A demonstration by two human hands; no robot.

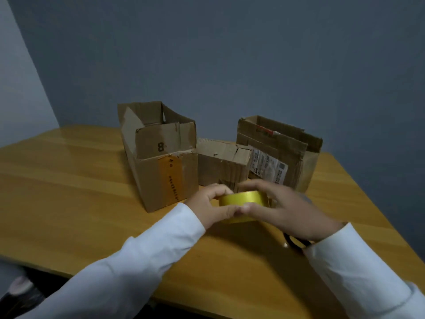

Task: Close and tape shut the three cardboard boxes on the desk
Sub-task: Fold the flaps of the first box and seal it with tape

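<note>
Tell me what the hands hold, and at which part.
Both hands hold the yellow tape roll by its outer rim: left hand on its left, right hand on its right.

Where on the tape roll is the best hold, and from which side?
Across the tape roll's curved outer band, coming from its left and right sides. It lies nearly flat, so both hands can pinch opposite edges, as they do here.

Three open cardboard boxes (161, 157), upright

One head-worn view looks forward and down, close over the wooden desk (69, 180) toward the wall.
</note>
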